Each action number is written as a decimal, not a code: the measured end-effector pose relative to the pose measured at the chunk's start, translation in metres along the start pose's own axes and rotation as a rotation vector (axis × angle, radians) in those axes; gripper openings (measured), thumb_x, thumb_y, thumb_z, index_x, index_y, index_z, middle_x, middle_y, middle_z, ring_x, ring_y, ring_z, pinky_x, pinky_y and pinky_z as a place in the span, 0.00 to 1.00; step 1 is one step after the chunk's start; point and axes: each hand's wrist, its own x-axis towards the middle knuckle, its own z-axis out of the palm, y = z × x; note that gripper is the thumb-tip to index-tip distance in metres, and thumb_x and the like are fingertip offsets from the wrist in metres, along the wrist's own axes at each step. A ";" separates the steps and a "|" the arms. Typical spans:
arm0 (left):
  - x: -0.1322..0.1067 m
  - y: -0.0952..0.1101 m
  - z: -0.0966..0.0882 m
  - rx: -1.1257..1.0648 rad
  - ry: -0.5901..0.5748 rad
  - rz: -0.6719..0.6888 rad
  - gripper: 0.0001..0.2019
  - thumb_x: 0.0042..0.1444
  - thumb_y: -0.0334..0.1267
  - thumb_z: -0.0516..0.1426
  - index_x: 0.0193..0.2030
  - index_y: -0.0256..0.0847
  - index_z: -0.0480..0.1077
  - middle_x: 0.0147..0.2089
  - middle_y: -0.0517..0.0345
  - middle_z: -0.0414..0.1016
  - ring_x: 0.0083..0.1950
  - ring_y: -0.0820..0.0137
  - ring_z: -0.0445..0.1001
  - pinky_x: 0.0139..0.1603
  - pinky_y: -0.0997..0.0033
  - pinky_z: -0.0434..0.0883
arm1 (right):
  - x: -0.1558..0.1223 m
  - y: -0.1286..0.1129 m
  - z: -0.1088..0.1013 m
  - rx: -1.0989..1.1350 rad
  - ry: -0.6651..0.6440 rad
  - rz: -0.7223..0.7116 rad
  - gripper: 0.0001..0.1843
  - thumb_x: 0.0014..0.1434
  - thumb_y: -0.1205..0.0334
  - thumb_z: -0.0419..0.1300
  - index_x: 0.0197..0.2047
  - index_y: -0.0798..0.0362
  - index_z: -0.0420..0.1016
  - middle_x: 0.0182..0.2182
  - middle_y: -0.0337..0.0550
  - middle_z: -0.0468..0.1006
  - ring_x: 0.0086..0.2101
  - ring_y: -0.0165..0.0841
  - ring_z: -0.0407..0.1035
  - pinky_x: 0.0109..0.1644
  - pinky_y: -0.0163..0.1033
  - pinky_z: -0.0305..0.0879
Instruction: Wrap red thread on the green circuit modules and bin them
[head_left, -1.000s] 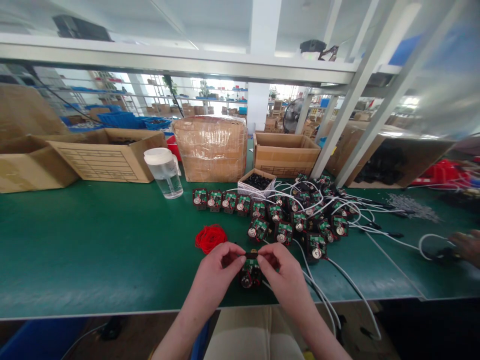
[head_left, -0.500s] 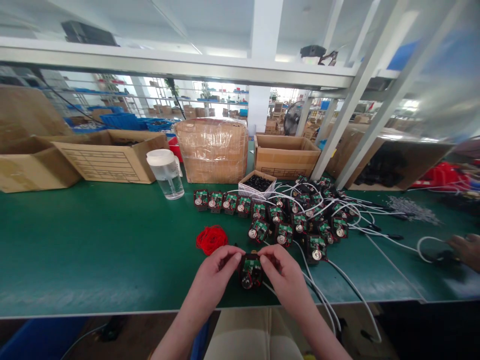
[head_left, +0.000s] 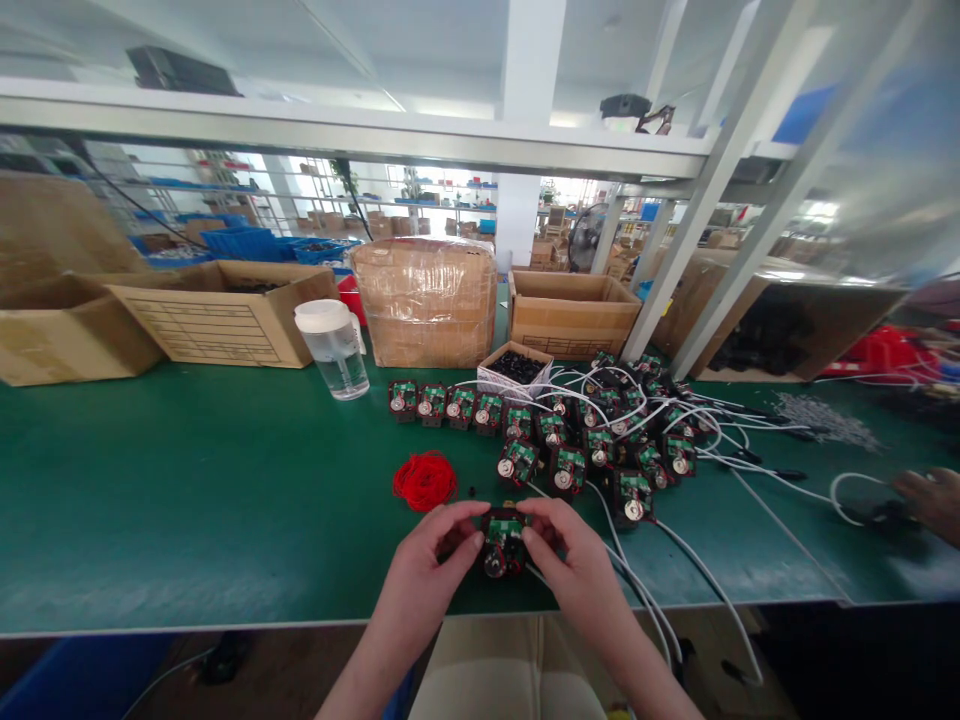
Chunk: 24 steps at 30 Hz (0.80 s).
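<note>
Near the front edge of the green table [head_left: 187, 510], my left hand [head_left: 435, 562] and my right hand [head_left: 574, 562] both grip one small black module with a green circuit board [head_left: 501, 541]. Fingers of each hand are curled onto its sides. A white cable [head_left: 645, 600] trails from it over the table edge to the right. Just behind my left hand lies a coil of red wire [head_left: 424, 480]. Beyond it sit several like modules [head_left: 570, 440], some in a row, others heaped with white cables.
A lidded clear jug [head_left: 332, 347] stands behind left. Cardboard boxes [head_left: 217, 310], a wrapped carton [head_left: 424, 298] and a small tray of black parts [head_left: 515, 368] line the back. Another person's hand [head_left: 930, 500] rests at the right edge by a cable loop.
My hands have lowered from pinching a small piece above the module to clasping the module's sides. The other person's hand has shifted slightly.
</note>
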 end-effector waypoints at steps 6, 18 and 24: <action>-0.006 -0.010 -0.001 -0.010 -0.022 0.032 0.19 0.56 0.37 0.58 0.55 0.46 0.75 0.40 0.57 0.74 0.42 0.67 0.75 0.47 0.64 0.73 | -0.007 0.002 0.000 0.009 -0.026 -0.034 0.21 0.61 0.71 0.54 0.56 0.47 0.71 0.36 0.39 0.71 0.34 0.33 0.68 0.40 0.38 0.67; -0.013 -0.013 0.003 -0.064 -0.065 0.015 0.26 0.52 0.32 0.57 0.59 0.48 0.70 0.51 0.55 0.75 0.49 0.65 0.77 0.56 0.59 0.72 | -0.020 0.009 0.007 0.058 -0.099 0.083 0.35 0.55 0.74 0.54 0.65 0.44 0.62 0.38 0.38 0.70 0.33 0.32 0.67 0.38 0.38 0.68; -0.017 -0.014 0.013 -0.116 -0.042 -0.043 0.28 0.50 0.32 0.58 0.60 0.45 0.68 0.52 0.52 0.77 0.50 0.62 0.78 0.58 0.56 0.73 | -0.023 0.011 0.016 0.049 -0.055 0.120 0.36 0.53 0.73 0.56 0.65 0.45 0.62 0.41 0.40 0.71 0.32 0.32 0.68 0.37 0.38 0.69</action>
